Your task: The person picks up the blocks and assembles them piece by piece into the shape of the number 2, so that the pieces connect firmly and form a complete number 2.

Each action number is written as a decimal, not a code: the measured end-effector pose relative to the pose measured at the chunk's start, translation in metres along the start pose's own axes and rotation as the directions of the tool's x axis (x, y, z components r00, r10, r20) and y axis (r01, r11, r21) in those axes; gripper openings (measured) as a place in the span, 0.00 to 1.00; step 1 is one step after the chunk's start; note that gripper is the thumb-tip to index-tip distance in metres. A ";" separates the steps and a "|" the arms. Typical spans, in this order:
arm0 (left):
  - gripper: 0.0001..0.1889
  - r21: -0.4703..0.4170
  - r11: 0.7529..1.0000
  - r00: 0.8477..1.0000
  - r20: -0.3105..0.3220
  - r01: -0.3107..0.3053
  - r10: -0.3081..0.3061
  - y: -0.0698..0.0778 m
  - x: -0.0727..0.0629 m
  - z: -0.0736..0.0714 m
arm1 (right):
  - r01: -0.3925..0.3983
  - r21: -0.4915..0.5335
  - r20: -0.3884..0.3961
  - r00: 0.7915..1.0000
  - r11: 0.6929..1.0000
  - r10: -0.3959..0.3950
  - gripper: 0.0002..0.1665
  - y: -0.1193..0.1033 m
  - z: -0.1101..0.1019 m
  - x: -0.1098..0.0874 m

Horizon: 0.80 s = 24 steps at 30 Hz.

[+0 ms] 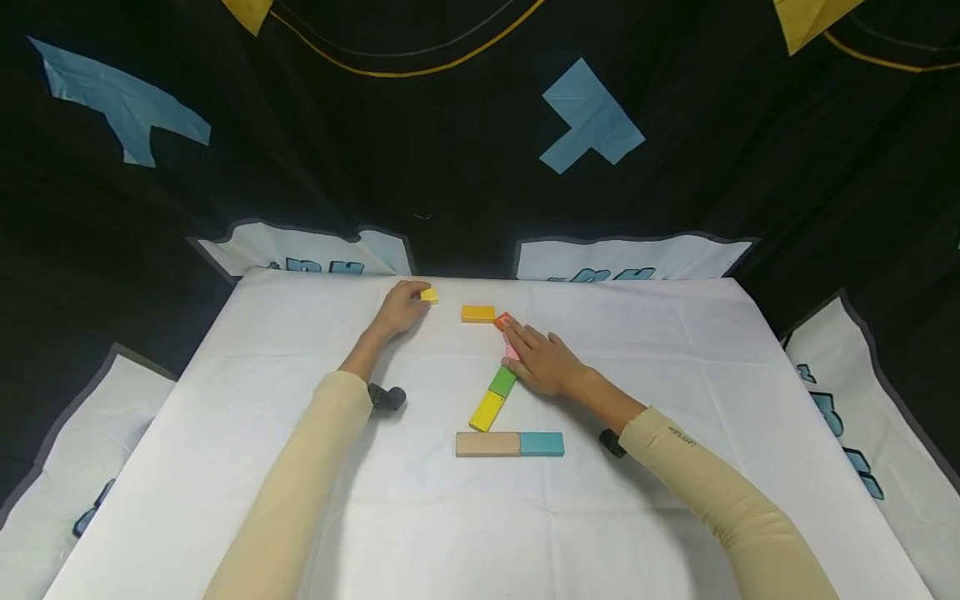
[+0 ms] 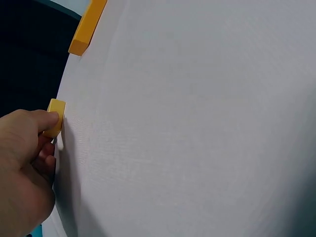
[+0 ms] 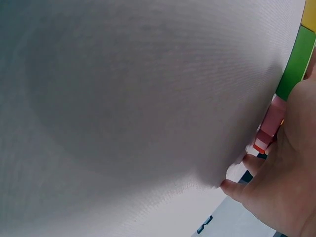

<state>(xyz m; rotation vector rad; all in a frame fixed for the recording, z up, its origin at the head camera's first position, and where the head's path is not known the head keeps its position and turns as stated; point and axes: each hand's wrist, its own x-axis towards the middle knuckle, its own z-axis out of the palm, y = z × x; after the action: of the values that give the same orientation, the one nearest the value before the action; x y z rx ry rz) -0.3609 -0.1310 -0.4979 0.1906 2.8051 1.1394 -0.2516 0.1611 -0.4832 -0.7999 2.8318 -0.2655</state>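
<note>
At the far side of the white table, my left hand point(image 1: 401, 308) pinches a small yellow block point(image 1: 430, 296) between thumb and fingers. The left wrist view shows that yellow block point(image 2: 56, 117) gripped at the cloth's edge. My right hand point(image 1: 546, 363) lies over the slanted row with its fingers extended. Its fingertips touch the red block point(image 1: 502, 318), and a pink block point(image 1: 512, 351) is partly hidden beneath it. Beside its thumb is a green block point(image 1: 502, 381). An orange-yellow block point(image 1: 477, 314) lies left of the red one.
Below the green block, another yellow block point(image 1: 487, 412) continues the slant. A beige block point(image 1: 487, 445) and a teal block point(image 1: 542, 444) lie end to end at the near end. The white cloth table point(image 1: 637, 517) ends at a black curtain point(image 1: 465, 192) behind.
</note>
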 end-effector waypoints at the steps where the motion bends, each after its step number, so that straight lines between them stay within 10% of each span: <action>1: 0.23 0.006 1.000 1.000 0.003 -0.002 0.002 0.000 0.000 0.000 | 0.001 0.000 -0.001 1.000 1.000 -0.001 0.42 0.000 0.000 0.000; 24: 0.22 -0.002 0.994 0.992 0.071 -0.109 0.109 0.009 -0.012 -0.001 | -0.003 -0.023 0.002 1.000 1.000 0.003 0.43 0.000 0.000 0.000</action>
<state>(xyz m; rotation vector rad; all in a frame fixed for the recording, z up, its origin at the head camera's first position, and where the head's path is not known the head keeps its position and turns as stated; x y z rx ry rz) -0.3481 -0.1269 -0.4902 0.3809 2.7629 1.1287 -0.2518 0.1612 -0.4837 -0.8006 2.8391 -0.2325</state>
